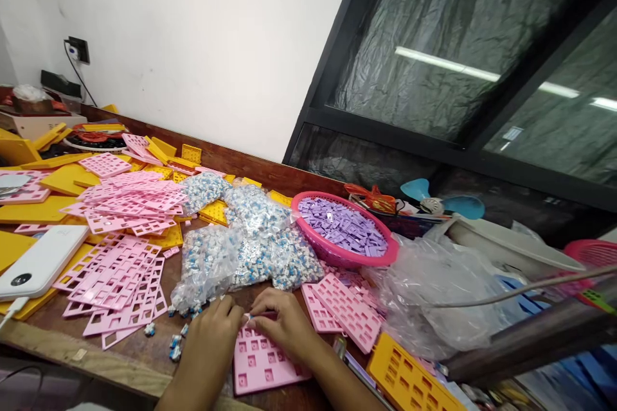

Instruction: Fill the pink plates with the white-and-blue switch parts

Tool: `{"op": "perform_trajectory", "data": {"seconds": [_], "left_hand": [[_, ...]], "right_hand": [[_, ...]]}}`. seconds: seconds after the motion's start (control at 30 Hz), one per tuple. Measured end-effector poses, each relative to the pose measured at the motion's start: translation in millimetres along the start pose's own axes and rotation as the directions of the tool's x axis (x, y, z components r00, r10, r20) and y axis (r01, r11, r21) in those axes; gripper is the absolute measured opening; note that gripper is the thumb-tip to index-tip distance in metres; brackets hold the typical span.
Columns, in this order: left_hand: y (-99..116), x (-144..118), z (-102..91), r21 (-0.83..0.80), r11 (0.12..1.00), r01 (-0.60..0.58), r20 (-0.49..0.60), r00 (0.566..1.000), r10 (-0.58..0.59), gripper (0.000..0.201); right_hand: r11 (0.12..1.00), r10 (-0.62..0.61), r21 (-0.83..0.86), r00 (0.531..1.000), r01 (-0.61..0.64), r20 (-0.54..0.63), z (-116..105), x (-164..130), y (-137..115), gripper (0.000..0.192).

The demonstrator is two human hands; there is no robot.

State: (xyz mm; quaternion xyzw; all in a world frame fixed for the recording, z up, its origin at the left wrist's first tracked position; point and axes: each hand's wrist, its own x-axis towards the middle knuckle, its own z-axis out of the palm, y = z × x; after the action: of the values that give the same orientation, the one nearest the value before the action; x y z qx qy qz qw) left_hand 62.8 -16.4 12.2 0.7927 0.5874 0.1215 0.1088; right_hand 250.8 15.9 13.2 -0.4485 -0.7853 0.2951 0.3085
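Bags (255, 257) behind the panel (289, 380), left of basket (391, 253)

The head camera looks down across the table (53, 327).

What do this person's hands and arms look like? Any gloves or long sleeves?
The bare left hand and bare right hand have no gloves. The bare left forearm and bare right forearm show no sleeve, watch or bracelet before leaving the picture.

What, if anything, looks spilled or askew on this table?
Several small blue-and-white pieces lie loose near the left hand, outside the plastic bags, so they look spilled. The pink sheets are heaped at mismatched angles.
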Motion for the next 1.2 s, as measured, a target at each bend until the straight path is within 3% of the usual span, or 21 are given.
{"op": "perform_trajectory", "data": {"seconds": [0.23,0.47,0.83,1.07,1.2], "left_hand": [[-5,-2,12.5,0.009,0.997,-0.073,-0.094,0.993,0.073,0.023],[-16,-4,28.8,0.021,0.991,-0.135,-0.182,0.974,0.136,0.026],[-17,-5,30.4,0.049,0.992,-0.118,-0.179,0.976,0.125,0.026],[-12,0,23.5,0.142,0.978,-0.156,-0.121,0.977,0.173,0.024],[-10,3,14.2,0.094,0.983,-0.156,-0.059,0.985,0.161,0.028]], "right_hand": [[0.995,-0.045,-0.09,0.997,0.051,0.065,-4,-1,1,0.006],[0.997,-0.054,-0.043,0.995,0.057,0.079,-5,1,1,0.005],[0.998,-0.062,-0.006,0.996,0.063,0.062,-2,2,4,0.003],[0.998,-0.062,0.002,0.996,0.062,0.06,-2,2,5,0.002],[0.997,-0.073,-0.033,0.995,0.075,0.063,-1,2,3,0.003]]}}
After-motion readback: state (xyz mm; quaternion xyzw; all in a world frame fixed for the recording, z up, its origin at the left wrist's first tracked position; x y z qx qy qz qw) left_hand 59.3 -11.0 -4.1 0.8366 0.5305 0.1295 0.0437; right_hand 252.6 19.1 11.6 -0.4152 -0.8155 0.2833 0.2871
